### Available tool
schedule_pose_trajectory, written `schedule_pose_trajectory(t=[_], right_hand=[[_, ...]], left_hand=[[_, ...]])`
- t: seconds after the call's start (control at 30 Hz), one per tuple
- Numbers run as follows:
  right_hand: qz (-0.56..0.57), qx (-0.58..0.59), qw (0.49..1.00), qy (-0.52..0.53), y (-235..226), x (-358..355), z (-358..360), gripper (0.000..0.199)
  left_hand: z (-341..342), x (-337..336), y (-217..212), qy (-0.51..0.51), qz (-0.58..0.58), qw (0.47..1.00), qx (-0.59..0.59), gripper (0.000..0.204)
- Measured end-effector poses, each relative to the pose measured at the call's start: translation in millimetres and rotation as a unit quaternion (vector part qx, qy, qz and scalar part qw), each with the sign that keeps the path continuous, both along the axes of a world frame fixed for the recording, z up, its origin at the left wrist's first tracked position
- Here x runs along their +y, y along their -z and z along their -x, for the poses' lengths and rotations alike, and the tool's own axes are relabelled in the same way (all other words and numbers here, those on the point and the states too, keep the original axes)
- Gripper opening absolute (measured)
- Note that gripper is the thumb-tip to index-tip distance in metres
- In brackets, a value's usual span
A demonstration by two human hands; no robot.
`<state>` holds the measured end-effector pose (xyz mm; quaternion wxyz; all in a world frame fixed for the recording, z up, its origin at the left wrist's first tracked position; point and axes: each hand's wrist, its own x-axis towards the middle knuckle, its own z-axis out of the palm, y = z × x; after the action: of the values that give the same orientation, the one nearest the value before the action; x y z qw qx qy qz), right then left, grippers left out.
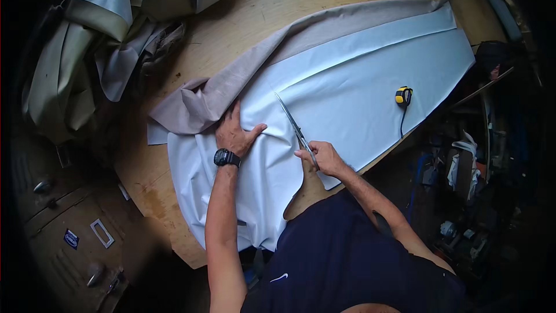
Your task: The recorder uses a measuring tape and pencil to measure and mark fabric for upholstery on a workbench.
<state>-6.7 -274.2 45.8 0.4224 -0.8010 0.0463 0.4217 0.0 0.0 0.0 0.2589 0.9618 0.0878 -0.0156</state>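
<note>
A wide sheet of pale material, white on this side, lies spread over a wooden table. Its mauve-grey other side shows along the far edge, where it is folded over. My right hand grips a pair of long metal scissors, whose tips point away over the white sheet. From the near edge a cut gap runs up to the blades, with bare wood showing in it. My left hand presses on the rumpled part left of the scissors, thumb stretched out, fingertips beside the mauve fold. A black watch circles that wrist.
A yellow and black tape measure rests on the sheet at the right. Crumpled olive and grey material is heaped at the far left of the wooden table. Cabinet doors stand lower left; cluttered tools sit at the right.
</note>
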Motion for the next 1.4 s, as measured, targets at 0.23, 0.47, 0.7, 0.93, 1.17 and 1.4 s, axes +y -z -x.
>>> schedule_pose_trajectory(t=[0.23,0.47,0.7,0.93,1.17,1.4], right_hand=[[0.011,-0.061,0.998,-0.001,5.0,8.1,-9.2,0.064],[0.073,-0.069,0.994,-0.042,0.6,9.2,-11.1,0.068],[0.091,-0.099,0.988,-0.080,-13.1,9.1,-16.3,0.070],[0.007,-0.092,0.995,-0.037,-2.0,-3.5,-11.4,0.058],[0.044,-0.212,0.976,-0.029,-15.0,-67.1,31.0,0.066],[0.192,-0.446,0.870,0.085,-19.1,-225.2,5.8,0.057]], left_hand=[[-1.5,2.8,4.3,0.005,-0.017,0.999,-0.044,0.104],[0.9,2.5,6.0,0.004,-0.009,0.999,-0.047,0.104],[1.6,1.8,4.5,0.006,-0.015,0.999,-0.042,0.105],[4.2,1.3,2.4,-0.004,-0.019,1.000,-0.016,0.101],[5.4,-13.0,-3.2,-0.002,-0.011,0.999,-0.047,0.090],[32.7,-71.0,2.3,0.030,-0.042,0.983,-0.179,0.052]])
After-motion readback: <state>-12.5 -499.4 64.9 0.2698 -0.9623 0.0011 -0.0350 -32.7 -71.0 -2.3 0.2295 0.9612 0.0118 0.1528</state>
